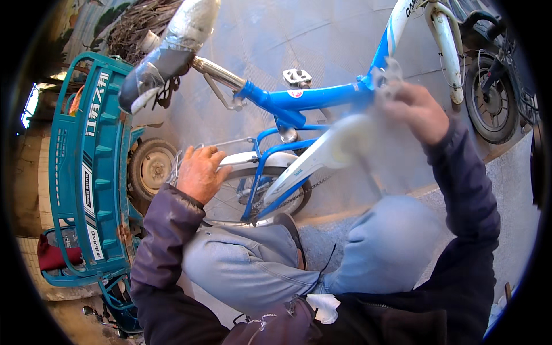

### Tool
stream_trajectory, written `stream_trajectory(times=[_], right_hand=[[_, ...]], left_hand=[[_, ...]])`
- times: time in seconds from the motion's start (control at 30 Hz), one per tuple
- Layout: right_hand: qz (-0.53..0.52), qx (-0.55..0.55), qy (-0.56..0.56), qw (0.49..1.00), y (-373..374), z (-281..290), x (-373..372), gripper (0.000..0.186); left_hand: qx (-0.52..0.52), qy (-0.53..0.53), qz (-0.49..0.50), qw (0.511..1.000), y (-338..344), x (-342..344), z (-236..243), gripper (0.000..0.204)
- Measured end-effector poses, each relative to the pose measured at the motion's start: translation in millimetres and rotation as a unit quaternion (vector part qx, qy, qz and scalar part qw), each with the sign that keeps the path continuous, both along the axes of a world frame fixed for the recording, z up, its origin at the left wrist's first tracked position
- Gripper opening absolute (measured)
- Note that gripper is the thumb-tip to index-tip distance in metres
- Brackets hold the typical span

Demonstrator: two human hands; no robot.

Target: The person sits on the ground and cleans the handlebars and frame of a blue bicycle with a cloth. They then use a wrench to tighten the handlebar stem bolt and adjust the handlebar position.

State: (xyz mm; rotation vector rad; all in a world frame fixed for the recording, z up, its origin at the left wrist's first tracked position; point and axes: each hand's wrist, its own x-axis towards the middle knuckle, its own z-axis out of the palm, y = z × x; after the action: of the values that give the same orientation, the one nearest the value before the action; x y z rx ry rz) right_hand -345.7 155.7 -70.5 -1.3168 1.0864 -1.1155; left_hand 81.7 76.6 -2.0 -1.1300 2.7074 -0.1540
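A blue and white bicycle (pixel 330 98) stands in front of my knees. My left hand (pixel 201 174) is curled over the thin silver rear rack (pixel 229 142), beside the white mudguard (pixel 238 158) and the rear wheel (pixel 227 187). Higher up, my right hand (pixel 417 112) is bent and smeared by motion near the frame's front tube. A whitish, see-through thing (pixel 391 72) blurs at its fingertips; its kind cannot be made out. Below that hand lies the white chain guard (pixel 310 172), also blurred at its round end. A white pedal (pixel 297 76) shows beyond the frame.
The saddle (pixel 172 54) is partly wrapped in clear plastic. On the left stands a teal cargo tricycle (pixel 75 172) with a dusty wheel (pixel 152 168). A dark two-wheeler (pixel 491 98) is at the far right. Dry sticks (pixel 135 29) lie behind the saddle.
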Motion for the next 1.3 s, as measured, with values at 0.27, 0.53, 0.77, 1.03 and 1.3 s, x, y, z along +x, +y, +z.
stream_trajectory(times=[0.27, 0.53, 0.77, 1.03, 1.3], right_hand=[[0.164, -0.109, 0.222, 0.955, -106.0, 200.3, 42.0, 0.028], [0.205, -0.08, -0.062, 0.974, -156.3, 147.7, 89.6, 0.021], [0.203, -0.028, 0.021, 0.978, -123.5, 91.0, 113.8, 0.034], [0.235, -0.06, 0.023, 0.97, -144.4, 75.4, 134.1, 0.032], [0.303, -0.039, 0.02, 0.952, -167.7, 33.9, 141.1, 0.037]], left_hand=[[0.134, 0.333, -0.075, 0.93, 34.5, -99.9, 98.6, 0.022], [0.248, 0.611, 0.168, 0.733, 2.5, -71.0, 53.1, 0.035], [0.287, 0.614, 0.199, 0.708, -19.9, -73.8, 35.9, 0.044], [0.249, 0.619, 0.18, 0.722, -34.2, -75.1, 29.8, 0.033], [0.148, 0.591, 0.266, 0.747, -41.6, -66.1, 23.5, 0.031]])
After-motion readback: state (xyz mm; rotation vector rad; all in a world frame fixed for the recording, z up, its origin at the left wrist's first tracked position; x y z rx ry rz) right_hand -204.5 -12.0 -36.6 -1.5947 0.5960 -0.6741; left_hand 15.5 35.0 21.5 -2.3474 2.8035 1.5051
